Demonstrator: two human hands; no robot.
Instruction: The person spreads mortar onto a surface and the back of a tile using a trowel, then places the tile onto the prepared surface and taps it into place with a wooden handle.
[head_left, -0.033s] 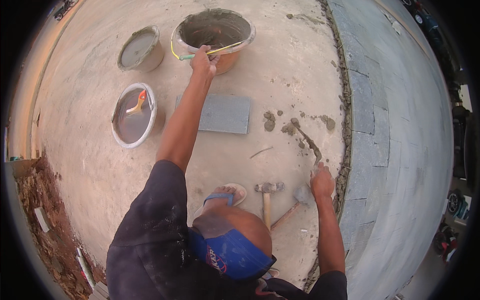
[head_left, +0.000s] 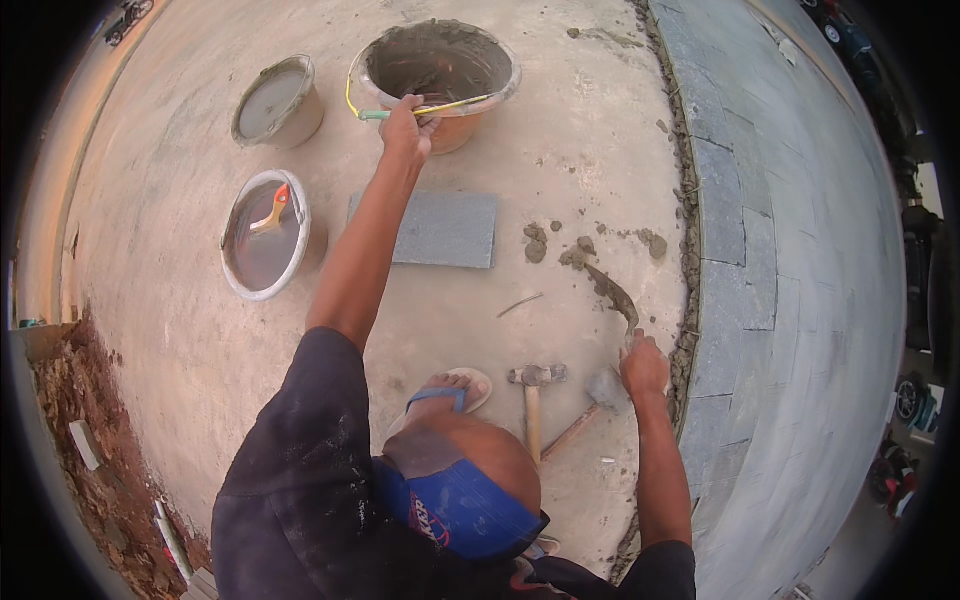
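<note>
Where our left hand is: upper middle of the frame, its grip clamped on the handle, a yellow wire with a green sleeve, at the near rim of the bucket.
Bucket: top centre, orange outside, its inner wall smeared with grey mortar.
Where our right hand is: right of centre, its grip closed round the near end of the trowel.
Trowel: mortar-caked, slanting up and left from our fist; its tip reaches the lumps, though we cannot tell whether it touches them.
Lumps: mortar, scattered right of centre on the pale floor.
Slab: grey, flat, at the centre, partly behind our left forearm.
Pail: left of centre, pale-rimmed, holding dark liquid and a brush with a red-tipped handle.
Smaller pail: upper left, filled with grey liquid.
Hammer: lower middle, head toward the top, beside our sandalled foot.
Mallet: just right of the hammer, its handle slanting down and left.
Paving: grey, along the right side, edged by a strip of rough mortar.
</note>
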